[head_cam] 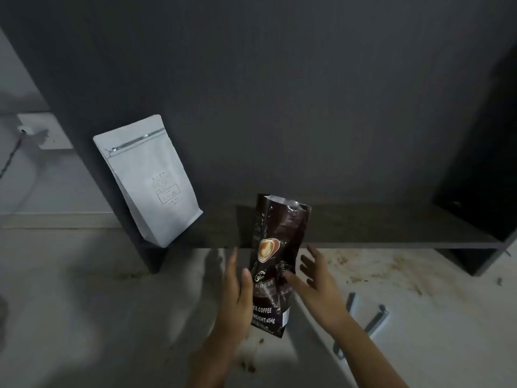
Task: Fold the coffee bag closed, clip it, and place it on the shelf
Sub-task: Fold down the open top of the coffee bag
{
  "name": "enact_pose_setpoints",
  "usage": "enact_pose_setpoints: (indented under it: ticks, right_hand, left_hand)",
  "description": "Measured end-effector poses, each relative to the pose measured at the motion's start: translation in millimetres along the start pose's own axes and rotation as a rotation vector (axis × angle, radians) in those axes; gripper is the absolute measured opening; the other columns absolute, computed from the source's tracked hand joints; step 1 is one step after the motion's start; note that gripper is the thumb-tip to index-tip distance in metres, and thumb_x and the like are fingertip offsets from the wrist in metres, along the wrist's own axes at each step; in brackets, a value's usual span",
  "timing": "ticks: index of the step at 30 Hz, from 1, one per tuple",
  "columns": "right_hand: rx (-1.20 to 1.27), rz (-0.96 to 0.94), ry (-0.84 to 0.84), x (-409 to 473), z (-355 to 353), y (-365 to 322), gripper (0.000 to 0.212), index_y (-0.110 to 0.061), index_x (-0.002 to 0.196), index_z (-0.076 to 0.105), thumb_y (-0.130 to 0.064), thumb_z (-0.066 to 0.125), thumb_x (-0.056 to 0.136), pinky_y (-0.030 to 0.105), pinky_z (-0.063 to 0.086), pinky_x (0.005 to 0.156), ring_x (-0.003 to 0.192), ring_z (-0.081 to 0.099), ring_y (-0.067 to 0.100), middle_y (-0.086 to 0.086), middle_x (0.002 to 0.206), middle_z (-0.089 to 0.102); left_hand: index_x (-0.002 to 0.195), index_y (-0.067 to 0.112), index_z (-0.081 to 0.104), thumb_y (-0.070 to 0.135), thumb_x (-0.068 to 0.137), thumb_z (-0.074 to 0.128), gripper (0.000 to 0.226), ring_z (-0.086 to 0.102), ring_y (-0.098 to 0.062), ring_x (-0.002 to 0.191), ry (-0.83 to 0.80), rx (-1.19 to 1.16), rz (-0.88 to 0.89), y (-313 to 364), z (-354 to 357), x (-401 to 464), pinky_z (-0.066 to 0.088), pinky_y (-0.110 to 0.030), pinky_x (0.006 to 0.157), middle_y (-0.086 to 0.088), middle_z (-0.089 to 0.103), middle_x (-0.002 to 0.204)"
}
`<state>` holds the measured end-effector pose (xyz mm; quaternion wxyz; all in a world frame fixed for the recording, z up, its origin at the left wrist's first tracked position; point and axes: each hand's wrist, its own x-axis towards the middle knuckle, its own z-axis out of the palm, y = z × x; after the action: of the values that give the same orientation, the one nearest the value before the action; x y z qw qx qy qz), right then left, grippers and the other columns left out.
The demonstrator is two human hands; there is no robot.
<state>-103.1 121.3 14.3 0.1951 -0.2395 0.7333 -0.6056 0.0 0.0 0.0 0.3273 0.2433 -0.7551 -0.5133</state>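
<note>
A dark brown coffee bag [275, 256] with a latte picture and white print stands upright on the pale counter [98, 303], in front of the dark shelf board [391, 228]. Its top is unfolded, and silver lining shows at the mouth. My left hand [237, 292] grips the bag's left edge with the thumb across the front. My right hand [316, 281] is beside the right edge, fingers spread, one fingertip touching the bag. Two long grey bag clips [376, 317] lie on the counter just right of my right forearm.
A white coffee bag [151, 177] leans at the shelf's left end against the dark side panel. Brown coffee stains and crumbs [386, 267] spot the counter on the right. A wall socket with a plugged cable [30, 131] is at the far left.
</note>
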Motion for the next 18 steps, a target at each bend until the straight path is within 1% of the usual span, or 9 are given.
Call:
enact_pose_setpoints:
  ticks: [2,4,5,7,9,11,13,15,18]
  right_hand:
    - [-0.009,0.015,-0.055,2,5,4,0.086,-0.017,0.14,0.017,-0.023,0.073,0.075,0.027,0.041,0.095,0.124,0.046,0.019,0.012,0.14,0.044]
    - [-0.011,0.049,-0.131,1,10,12,0.095,-0.016,0.14,0.015,-0.018,0.078,0.069,0.018,0.045,0.086,0.108,0.053,0.006,0.004,0.128,0.052]
    - [-0.004,0.05,-0.158,1,12,16,0.098,-0.016,0.139,0.016,-0.017,0.081,0.066,0.016,0.047,0.082,0.102,0.055,0.002,-0.003,0.121,0.054]
    - [-0.007,0.025,-0.164,1,14,23,0.098,-0.018,0.134,0.023,-0.016,0.086,0.058,0.014,0.05,0.08,0.103,0.056,0.002,-0.014,0.114,0.053]
    - [0.034,0.009,-0.164,-2,14,28,0.103,-0.016,0.131,0.029,-0.022,0.09,0.048,0.019,0.052,0.084,0.107,0.058,0.007,-0.009,0.116,0.055]
    - [0.081,0.025,-0.185,-8,9,30,0.105,-0.016,0.129,0.032,-0.024,0.089,0.041,0.022,0.054,0.082,0.105,0.06,0.004,-0.002,0.118,0.058]
    - [0.089,0.036,-0.213,-14,1,29,0.101,-0.017,0.126,0.035,-0.017,0.088,0.04,0.016,0.053,0.075,0.101,0.061,-0.003,-0.002,0.114,0.059]
    - [0.081,0.043,-0.238,-20,-6,29,0.094,-0.017,0.123,0.038,-0.006,0.089,0.045,0.012,0.052,0.072,0.097,0.06,-0.007,-0.003,0.112,0.059]
    - [0.039,0.031,-0.254,-29,-13,29,0.089,-0.018,0.123,0.042,0.001,0.088,0.049,0.013,0.052,0.074,0.099,0.06,-0.005,-0.003,0.113,0.061]
  left_hand:
    - [0.13,0.036,0.034,0.059,0.087,0.031,0.049,0.039,-0.002,0.131,-0.053,-0.041,-0.114,-10,4,-2,0.033,-0.036,0.114,0.002,0.039,0.145]
    - [0.13,0.032,0.04,0.075,0.077,0.027,0.069,0.046,-0.014,0.126,-0.07,-0.038,-0.19,-25,9,-9,0.037,-0.048,0.109,-0.002,0.05,0.136]
    - [0.129,0.03,0.043,0.075,0.076,0.026,0.071,0.049,-0.016,0.123,-0.071,-0.021,-0.18,-32,11,-12,0.039,-0.05,0.107,-0.002,0.053,0.131]
    - [0.122,0.034,0.048,0.063,0.082,0.028,0.054,0.051,-0.018,0.116,-0.053,0.05,-0.122,-27,11,-17,0.042,-0.049,0.102,0.004,0.058,0.118]
    - [0.111,0.046,0.045,0.056,0.079,0.031,0.037,0.051,-0.017,0.111,-0.062,0.076,-0.077,-24,9,-24,0.042,-0.043,0.1,0.017,0.055,0.108]
    - [0.11,0.048,0.044,0.057,0.076,0.038,0.036,0.05,-0.013,0.11,-0.103,0.101,-0.064,-20,5,-31,0.041,-0.037,0.1,0.021,0.052,0.107]
    - [0.111,0.041,0.048,0.056,0.07,0.05,0.043,0.054,-0.002,0.107,-0.145,0.065,-0.083,-17,-1,-37,0.045,-0.024,0.095,0.013,0.055,0.109]
    - [0.113,0.037,0.047,0.052,0.062,0.062,0.055,0.056,0.007,0.102,-0.179,-0.039,-0.15,-16,-6,-41,0.047,-0.011,0.082,0.008,0.056,0.113]
    - [0.138,0.028,0.021,0.042,0.052,0.076,0.103,0.045,0.009,0.109,-0.253,-0.142,-0.267,-21,-7,-45,0.045,-0.011,0.082,0.004,0.035,0.137]
